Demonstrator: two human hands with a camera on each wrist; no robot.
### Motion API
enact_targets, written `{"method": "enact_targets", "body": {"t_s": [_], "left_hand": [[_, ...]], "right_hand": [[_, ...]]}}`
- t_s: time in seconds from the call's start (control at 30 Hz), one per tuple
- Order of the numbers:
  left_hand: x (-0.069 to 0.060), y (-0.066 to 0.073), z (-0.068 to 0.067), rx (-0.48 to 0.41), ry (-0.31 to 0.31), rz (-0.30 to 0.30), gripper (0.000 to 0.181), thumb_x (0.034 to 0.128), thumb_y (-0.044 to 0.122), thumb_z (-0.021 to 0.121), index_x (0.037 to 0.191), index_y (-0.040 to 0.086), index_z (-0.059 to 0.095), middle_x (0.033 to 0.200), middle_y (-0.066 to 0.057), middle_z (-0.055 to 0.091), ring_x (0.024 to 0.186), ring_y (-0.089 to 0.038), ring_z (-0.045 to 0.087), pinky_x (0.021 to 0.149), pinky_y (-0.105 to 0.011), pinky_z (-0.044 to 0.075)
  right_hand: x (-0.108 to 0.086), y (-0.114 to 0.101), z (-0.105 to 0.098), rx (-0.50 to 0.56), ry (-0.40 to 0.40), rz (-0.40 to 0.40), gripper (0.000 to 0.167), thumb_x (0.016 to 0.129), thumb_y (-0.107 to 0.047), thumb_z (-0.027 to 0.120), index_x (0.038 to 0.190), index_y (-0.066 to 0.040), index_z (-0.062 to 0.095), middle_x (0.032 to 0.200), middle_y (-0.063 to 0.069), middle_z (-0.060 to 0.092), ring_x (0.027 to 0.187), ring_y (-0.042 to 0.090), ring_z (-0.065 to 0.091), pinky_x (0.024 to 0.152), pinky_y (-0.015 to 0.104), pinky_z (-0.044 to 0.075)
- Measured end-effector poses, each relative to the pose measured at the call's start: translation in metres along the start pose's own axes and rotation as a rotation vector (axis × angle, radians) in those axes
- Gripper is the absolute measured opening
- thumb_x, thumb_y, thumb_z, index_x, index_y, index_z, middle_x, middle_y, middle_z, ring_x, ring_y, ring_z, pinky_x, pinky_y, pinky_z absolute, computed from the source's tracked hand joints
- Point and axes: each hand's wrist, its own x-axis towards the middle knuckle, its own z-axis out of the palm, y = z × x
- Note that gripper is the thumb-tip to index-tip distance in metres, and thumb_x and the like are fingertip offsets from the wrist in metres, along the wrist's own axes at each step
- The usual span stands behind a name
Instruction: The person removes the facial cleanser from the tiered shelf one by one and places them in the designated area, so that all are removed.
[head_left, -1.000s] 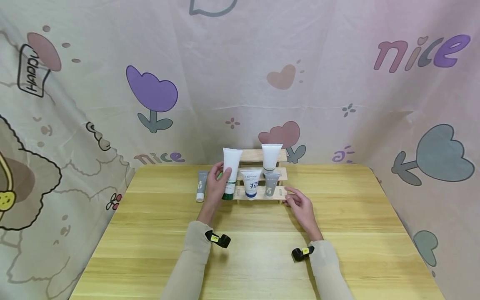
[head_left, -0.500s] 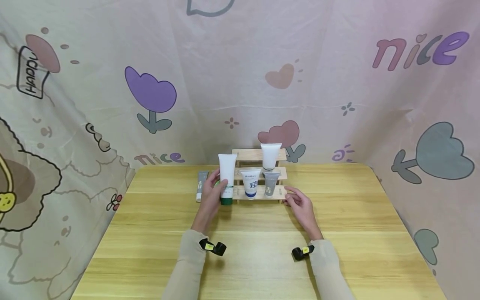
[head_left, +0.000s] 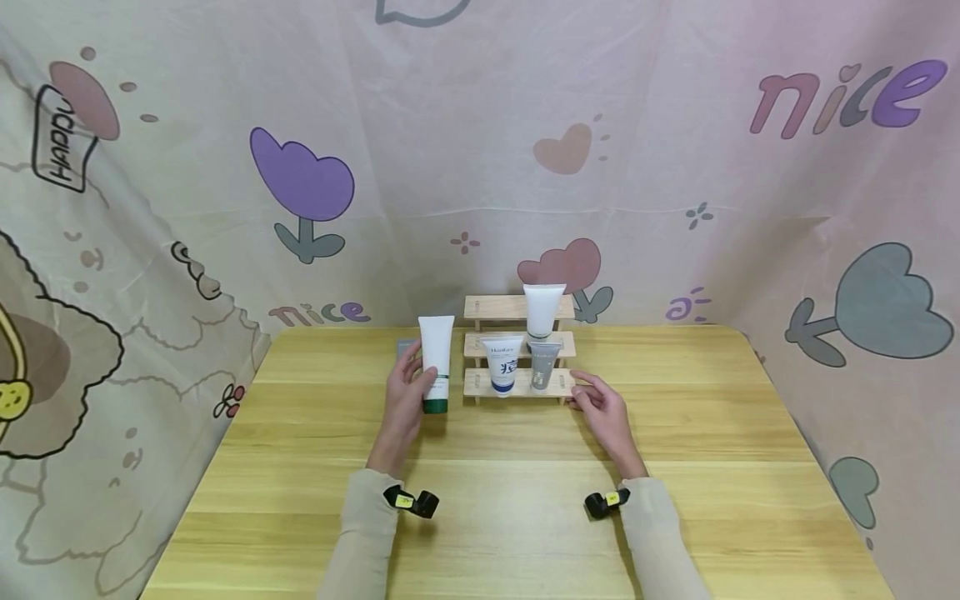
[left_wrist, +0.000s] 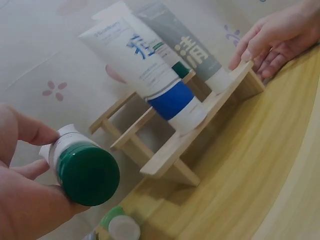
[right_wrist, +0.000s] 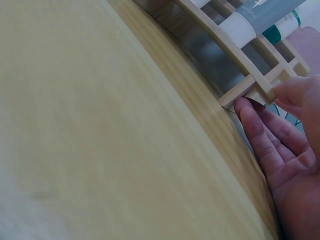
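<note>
Three tubes (head_left: 502, 358) on one rack (head_left: 477, 384) — left hand (head_left: 405, 396) pinching another tube (head_left: 437, 354), right hand (head_left: 603, 412) pinching rack.

Beneath your left-hand grip (head_left: 405, 396) you have a wood-grained table (head_left: 487, 517), and behind it hangs a pale cloth (head_left: 427, 108). Above and left of that grip you see a printed purple tulip (head_left: 311, 179) — up and to its right, an orange heart (head_left: 564, 150), then the large word "nice" (head_left: 900, 100) — and well out left, a "HAPPY" sign (head_left: 45, 137).
</note>
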Motion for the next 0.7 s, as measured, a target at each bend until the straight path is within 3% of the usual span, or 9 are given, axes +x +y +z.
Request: {"method": "enact_targets", "body": {"t_s": [0.1, 0.3, 0.7], "left_hand": [[0.001, -0.001, -0.007, 0.003, 0.012, 0.002, 0.061, 0.0983, -0.006, 0.056, 0.156, 0.005, 0.039, 0.142, -0.028, 0.048, 0.116, -0.026, 0.054, 0.089, -0.031, 0.052], [0.001, -0.003, -0.023, 0.016, 0.049, -0.008, 0.060, 0.0994, -0.007, 0.056, 0.156, 0.008, 0.040, 0.144, -0.028, 0.048, 0.119, -0.027, 0.053, 0.087, -0.029, 0.054], [0.006, -0.003, -0.052, 0.090, 0.152, -0.072, 0.061, 0.1000, -0.003, 0.058, 0.156, 0.017, 0.044, 0.147, -0.021, 0.048, 0.127, -0.026, 0.050, 0.094, -0.027, 0.051]], "right_hand": [[0.002, 0.011, 0.000, 0.000, 0.011, 0.008, 0.032, 0.104, -0.006, 0.059, 0.135, 0.003, 0.063, 0.110, 0.027, 0.072, 0.090, 0.028, 0.074, 0.080, 0.032, 0.061], [0.002, 0.014, 0.000, 0.001, 0.017, 0.013, 0.029, 0.104, -0.010, 0.061, 0.132, -0.005, 0.066, 0.109, 0.023, 0.073, 0.088, 0.021, 0.074, 0.078, 0.028, 0.061], [0.002, 0.013, 0.001, 0.007, 0.017, -0.007, 0.029, 0.103, -0.008, 0.061, 0.132, -0.003, 0.066, 0.108, 0.024, 0.073, 0.090, 0.033, 0.074, 0.078, 0.030, 0.061]]}}
